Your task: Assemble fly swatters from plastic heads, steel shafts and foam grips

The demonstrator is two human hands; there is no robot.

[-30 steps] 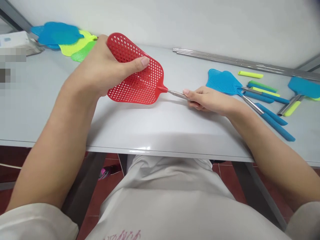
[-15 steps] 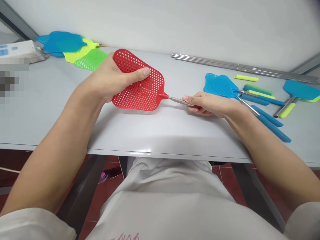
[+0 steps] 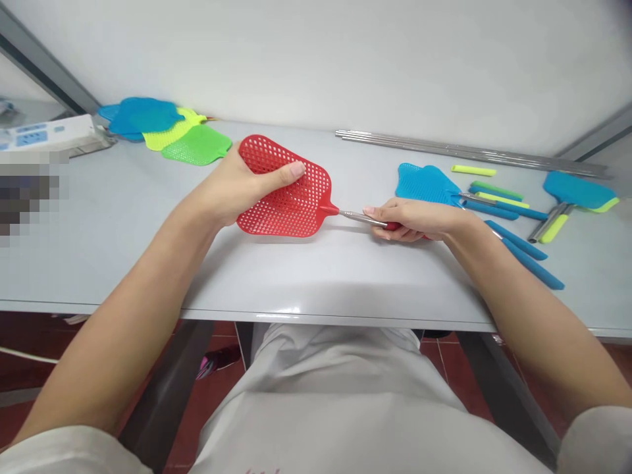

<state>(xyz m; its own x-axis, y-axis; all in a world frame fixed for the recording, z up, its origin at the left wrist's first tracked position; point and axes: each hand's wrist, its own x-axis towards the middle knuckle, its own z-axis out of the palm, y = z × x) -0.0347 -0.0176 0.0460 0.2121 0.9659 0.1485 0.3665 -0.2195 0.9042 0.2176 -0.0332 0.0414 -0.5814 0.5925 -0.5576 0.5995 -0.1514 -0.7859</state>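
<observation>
Between my hands is a red fly swatter (image 3: pixel 309 207) with a perforated head and a thin metal shaft. My left hand (image 3: pixel 241 187) grips the far left end of the head, thumb on top and the other fingers hidden behind it. Wrapped round the handle end is my right hand (image 3: pixel 407 218), its thumb along the metal shaft; a bit of red grip shows between its fingers. The swatter is held level just above the white table (image 3: pixel 296 283). Right behind my right hand lies a blue fly swatter (image 3: pixel 427 184).
Swatter heads in blue (image 3: pixel 143 117), yellow (image 3: pixel 170 135) and green (image 3: pixel 197 146) lie at the back left, near a white power strip (image 3: pixel 54 135). Metal tubes (image 3: pixel 444 150) run along the wall. At right are blue grip sleeves (image 3: pixel 533 263), a yellow sleeve (image 3: pixel 474 170) and another blue swatter (image 3: pixel 577 189).
The whole view has shifted, with the table and its things sitting lower in the picture. Both hands keep the same hold on the red fly swatter.
</observation>
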